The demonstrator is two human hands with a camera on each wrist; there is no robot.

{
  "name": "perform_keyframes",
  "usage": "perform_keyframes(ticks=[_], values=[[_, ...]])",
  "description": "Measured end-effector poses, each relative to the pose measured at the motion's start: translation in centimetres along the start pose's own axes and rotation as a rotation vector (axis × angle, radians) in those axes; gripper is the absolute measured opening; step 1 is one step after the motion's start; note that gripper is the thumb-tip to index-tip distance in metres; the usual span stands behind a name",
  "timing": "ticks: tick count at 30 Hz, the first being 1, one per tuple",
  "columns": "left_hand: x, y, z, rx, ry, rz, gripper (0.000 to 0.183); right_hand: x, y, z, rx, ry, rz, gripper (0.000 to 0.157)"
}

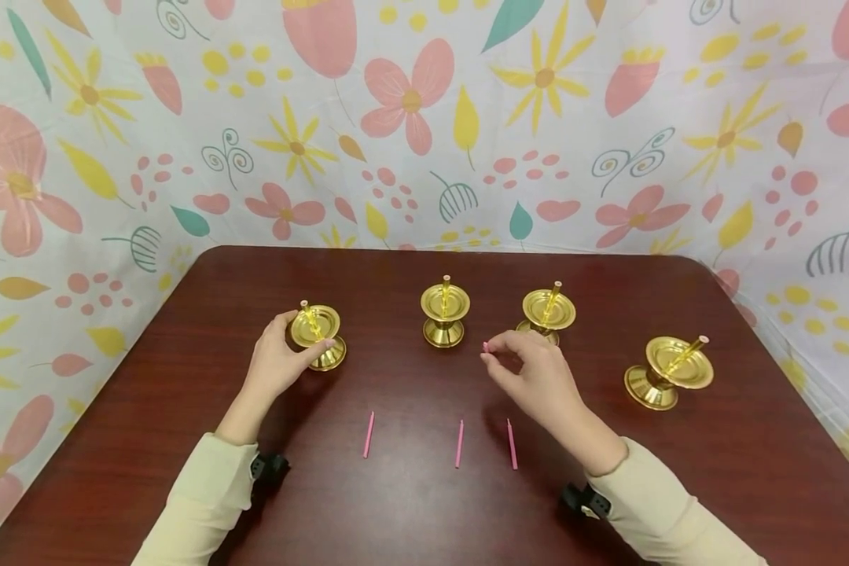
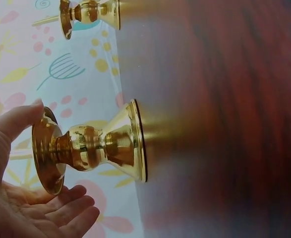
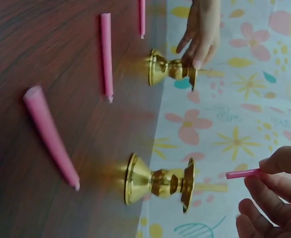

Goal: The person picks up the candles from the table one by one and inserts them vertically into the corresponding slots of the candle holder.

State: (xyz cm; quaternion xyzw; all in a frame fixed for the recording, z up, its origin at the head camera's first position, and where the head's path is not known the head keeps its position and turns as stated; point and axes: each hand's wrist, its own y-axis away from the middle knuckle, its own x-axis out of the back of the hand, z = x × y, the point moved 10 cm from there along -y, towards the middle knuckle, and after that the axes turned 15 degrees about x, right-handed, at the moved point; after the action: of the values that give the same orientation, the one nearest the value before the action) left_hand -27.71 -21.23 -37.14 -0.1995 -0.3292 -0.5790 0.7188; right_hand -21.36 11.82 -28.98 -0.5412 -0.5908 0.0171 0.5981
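At the table's left, my left hand (image 1: 274, 358) grips the dish rim of a small brass candle holder (image 1: 328, 358) between thumb and fingers. That holder stands upright with its base at the tabletop; a thin tube rises from its dish. In the left wrist view, the thumb (image 2: 24, 119) and fingers lie on opposite sides of the dish. My right hand (image 1: 538, 377) pinches a thin pink candle (image 3: 243, 173) between thumb and index finger, in the air in front of the third holder (image 1: 548, 310). Most of this candle is hidden by the fingers in the head view.
Other brass holders with tubes stand at the back middle (image 1: 444, 333) and at the right (image 1: 652, 387). Three pink candles, left (image 1: 369, 435), middle (image 1: 459, 444) and right (image 1: 512, 445), lie on the dark wooden table (image 1: 396, 511). A flowered cloth (image 1: 410, 196) hangs behind it.
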Motion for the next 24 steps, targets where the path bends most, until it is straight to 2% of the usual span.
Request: perform_keyframes(ticks=[4, 8, 17, 24], values=[[0.1, 0.1, 0.2, -0.027, -0.032, 0.007, 0.08, -0.4, -0.8, -0.7, 0.053, -0.037, 0.07, 0.012], [0.1, 0.2, 0.3, -0.039, -0.046, 0.003, 0.079, -1.0, -1.8, -1.1, 0.045, -0.122, 0.103, 0.012], [0.0, 0.3, 0.9, -0.051, -0.08, -0.021, 0.077, -2.5, -3.4, -1.6, -0.009, -0.278, 0.12, 0.008], [0.5, 0.4, 0.7, -0.042, -0.081, -0.012, 0.077, -4.9, -5.8, -2.5, -0.025, -0.42, 0.103, 0.005]])
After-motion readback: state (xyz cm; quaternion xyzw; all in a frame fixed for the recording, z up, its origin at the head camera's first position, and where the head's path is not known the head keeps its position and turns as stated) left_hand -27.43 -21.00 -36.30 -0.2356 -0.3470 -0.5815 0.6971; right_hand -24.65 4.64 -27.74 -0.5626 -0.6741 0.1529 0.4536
